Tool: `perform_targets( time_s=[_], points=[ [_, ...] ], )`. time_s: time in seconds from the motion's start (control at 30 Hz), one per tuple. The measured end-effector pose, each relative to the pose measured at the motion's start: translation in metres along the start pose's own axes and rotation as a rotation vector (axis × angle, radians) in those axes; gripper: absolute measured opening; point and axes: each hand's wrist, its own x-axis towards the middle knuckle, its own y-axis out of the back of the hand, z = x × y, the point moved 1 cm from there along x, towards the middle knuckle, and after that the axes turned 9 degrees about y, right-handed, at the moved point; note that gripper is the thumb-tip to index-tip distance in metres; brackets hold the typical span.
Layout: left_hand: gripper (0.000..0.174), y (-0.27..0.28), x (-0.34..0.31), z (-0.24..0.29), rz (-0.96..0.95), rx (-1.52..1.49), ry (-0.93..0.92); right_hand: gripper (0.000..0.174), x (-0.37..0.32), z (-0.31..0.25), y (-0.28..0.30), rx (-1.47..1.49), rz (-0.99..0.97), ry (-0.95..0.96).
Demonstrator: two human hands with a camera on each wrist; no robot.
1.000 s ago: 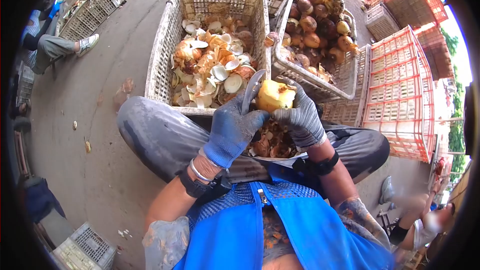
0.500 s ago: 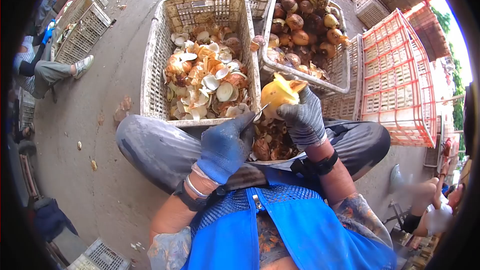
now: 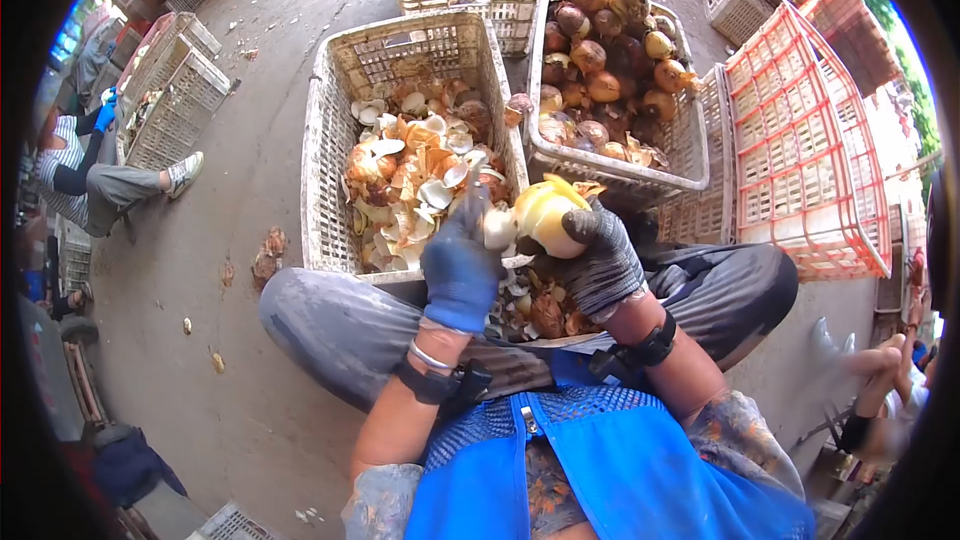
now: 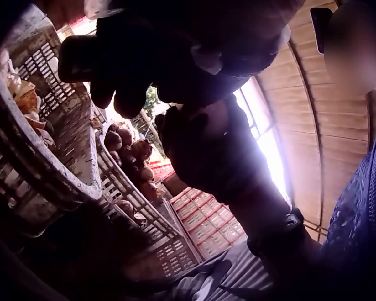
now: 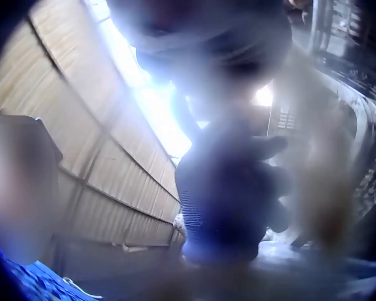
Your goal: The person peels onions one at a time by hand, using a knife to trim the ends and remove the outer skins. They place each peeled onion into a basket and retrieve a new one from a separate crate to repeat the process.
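Observation:
My right hand (image 3: 603, 258), in a dirty grey glove, grips a partly peeled onion (image 3: 545, 208). Its pale yellow flesh shows, with a strip of brown skin sticking out by the fingers. Close beside it on the left, my left hand (image 3: 462, 275) in a blue glove holds a knife, mostly hidden and blurred here. A whitish round piece (image 3: 498, 230) shows at the left fingertips, between that hand and the onion. Both hands are above a container of peelings (image 3: 545, 310) between my legs. The wrist views are dark or hazy and show mainly gloves.
A crate (image 3: 318, 155) of onion skins and cut ends stands just ahead. To its right, another crate (image 3: 697, 180) holds unpeeled onions. One more crate (image 3: 465, 0) sits behind them, and a red-netted crate (image 3: 795, 140) stands at right. Another person (image 3: 110, 175) sits at far left.
The left hand has come up and toward the onion, and a whitish piece now shows at its fingertips. The onion has turned in the right hand. The head view has shifted slightly.

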Motion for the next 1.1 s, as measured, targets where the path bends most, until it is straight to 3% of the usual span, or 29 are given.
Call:
perform_targets(
  time_s=[0.07, 0.13, 0.2, 0.27, 0.33, 0.37, 0.4, 0.43, 0.47, 0.53, 0.6, 0.63, 0.73, 0.8, 0.9, 0.97, 1.0, 1.07, 1.1],
  points=[
    [0.047, 0.003, 0.007, -0.009, -0.152, -0.482, 0.324, 0.070, -0.002, 0.008, 0.000, -0.050, 0.052, 0.020],
    [0.046, 0.008, 0.000, -0.018, -0.246, -0.457, 0.346, 0.069, 0.002, 0.006, 0.001, -0.046, 0.098, 0.030],
    [0.046, 0.018, -0.003, -0.005, -0.138, -0.785, 0.168, 0.069, 0.006, 0.006, 0.002, -0.041, 0.140, 0.040],
    [0.051, 0.018, 0.000, -0.011, -0.179, -0.707, 0.085, 0.061, 0.010, 0.007, 0.000, -0.247, 0.135, 0.099],
    [0.052, 0.015, 0.007, -0.008, -0.292, -0.346, 0.056, 0.061, 0.009, 0.003, -0.009, -0.321, 0.100, 0.062],
    [0.043, 0.016, 0.009, -0.002, -0.246, -0.549, 0.042, 0.061, 0.007, -0.003, -0.012, -0.357, -0.003, 0.045],
    [0.043, 0.019, 0.013, -0.001, -0.241, -0.550, 0.046, 0.061, 0.005, -0.007, -0.011, -0.391, -0.102, 0.027],
    [0.039, 0.022, 0.017, -0.001, -0.275, -0.693, 0.189, 0.064, 0.005, -0.013, -0.003, -0.388, -0.227, 0.038],
    [0.035, 0.026, 0.019, 0.001, -0.312, -0.835, 0.332, 0.064, 0.006, -0.010, 0.001, -0.388, -0.225, 0.035],
    [0.031, 0.036, 0.016, 0.013, -0.285, -0.783, 0.311, 0.066, 0.004, -0.005, 0.011, -0.011, -0.208, -0.008],
    [0.029, 0.040, 0.010, 0.020, -0.227, -0.849, 0.321, 0.066, 0.006, 0.003, 0.023, 0.043, -0.140, -0.040],
    [0.027, 0.039, 0.007, 0.020, -0.192, -0.647, 0.199, 0.066, 0.006, 0.007, 0.029, 0.098, -0.076, -0.074],
    [0.024, 0.035, 0.007, 0.011, -0.166, -0.504, 0.072, 0.064, 0.006, 0.023, 0.043, 0.180, 0.026, -0.098],
    [0.023, 0.039, 0.018, 0.009, -0.156, -0.557, 0.109, 0.062, 0.008, 0.027, 0.048, 0.187, -0.057, -0.170],
    [0.023, 0.028, 0.051, -0.029, 0.017, -0.527, 0.014, 0.056, 0.007, 0.026, 0.037, 0.247, -0.017, -0.223],
    [0.033, 0.022, 0.077, -0.059, 0.096, -0.237, 0.015, 0.052, 0.007, 0.024, 0.030, 0.398, -0.034, -0.294],
    [0.033, 0.021, 0.077, -0.063, 0.095, -0.238, 0.010, 0.052, 0.008, 0.024, 0.030, 0.398, -0.036, -0.290],
    [0.049, 0.031, 0.066, -0.044, 0.190, 0.292, -0.089, 0.051, 0.008, 0.023, 0.030, 0.479, 0.004, -0.296],
    [0.063, 0.032, 0.054, -0.031, 0.166, 0.271, -0.075, 0.051, 0.009, 0.023, 0.030, 0.480, 0.007, -0.291]
  ],
)
